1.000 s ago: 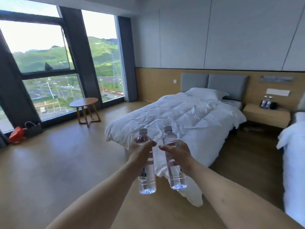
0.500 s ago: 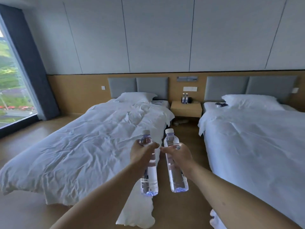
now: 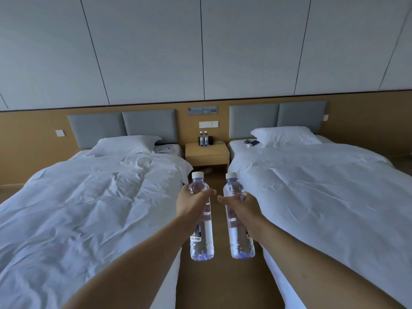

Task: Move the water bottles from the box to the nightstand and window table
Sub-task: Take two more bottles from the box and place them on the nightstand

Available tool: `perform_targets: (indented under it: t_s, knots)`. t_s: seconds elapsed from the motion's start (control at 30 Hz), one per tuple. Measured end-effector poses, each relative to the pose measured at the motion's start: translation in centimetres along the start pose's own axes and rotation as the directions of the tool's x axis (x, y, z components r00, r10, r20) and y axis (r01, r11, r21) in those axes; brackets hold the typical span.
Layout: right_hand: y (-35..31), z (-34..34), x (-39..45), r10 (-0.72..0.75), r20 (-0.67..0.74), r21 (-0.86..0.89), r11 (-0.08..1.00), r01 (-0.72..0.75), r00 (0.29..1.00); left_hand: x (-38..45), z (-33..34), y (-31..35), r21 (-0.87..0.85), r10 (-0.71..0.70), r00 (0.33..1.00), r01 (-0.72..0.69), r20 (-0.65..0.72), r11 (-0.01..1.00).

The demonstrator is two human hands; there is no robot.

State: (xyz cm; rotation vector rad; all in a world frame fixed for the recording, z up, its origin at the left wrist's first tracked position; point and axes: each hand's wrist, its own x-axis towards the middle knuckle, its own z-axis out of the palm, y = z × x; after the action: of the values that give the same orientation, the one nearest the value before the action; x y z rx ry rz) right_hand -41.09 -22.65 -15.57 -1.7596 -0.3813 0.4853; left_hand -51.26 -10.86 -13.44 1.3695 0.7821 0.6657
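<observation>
Two clear water bottles are held upright, side by side and apart, above the floor strip (image 3: pixel 214 186) between two beds. The left bottle (image 3: pixel 201 219) is gripped near its shoulder by the left hand (image 3: pixel 191 202), whose fingers are curled round it; the right bottle (image 3: pixel 238 221) is gripped likewise by the right hand (image 3: pixel 243 207). Both caps are white and in place. The nightstand (image 3: pixel 207 153) is seen against the wall beyond both bottles, between the bed heads. Two more bottles (image 3: pixel 203 138) are stood upright on the nightstand's top, touching or nearly so, beside a dark object that cannot be identified. The left bed (image 3: pixel 89 197), left of the nightstand, is shown with a rumpled cover; the right bed (image 3: pixel 323 186), to the nightstand's right, is smoother, with small dark items (image 3: pixel 252 142) laid beside its pillow. Switch plates (image 3: pixel 208 124) are mounted on the wall above the nightstand.
</observation>
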Motion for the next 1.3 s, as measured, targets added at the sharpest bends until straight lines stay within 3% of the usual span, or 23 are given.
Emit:
perform_targets:
  t_s: [0.3, 0.73, 0.97, 1.3]
  knots:
    - [0.7, 0.4, 17.7, 0.052, -0.026, -0.019, 0.998, -0.053, 0.998, 16.6, 6.2, -1.8, 0.059, -0.015, 1.000, 0.014, 0.009, 0.998]
    - [-4.3, -3.0, 44.8, 0.059, 0.028, 0.008, 0.998, -0.059, 0.998, 40.1, 17.1, 1.1, 0.119, -0.028, 0.987, 0.047, -0.157, 0.992]
    - [-4.2, -0.2, 57.5, 0.073, 0.059, -0.004, 0.997, -0.073, 0.996, 53.0, 21.0, 0.6, 0.144, -0.029, 0.992, 0.046, -0.123, 0.988]
    - [-8.4, 6.9, 79.7, 0.096, 0.025, 0.008, 0.995, -0.096, 0.995, 77.7, 23.9, 2.7, 0.114, -0.028, 0.999, 0.033, -0.047, 0.993]
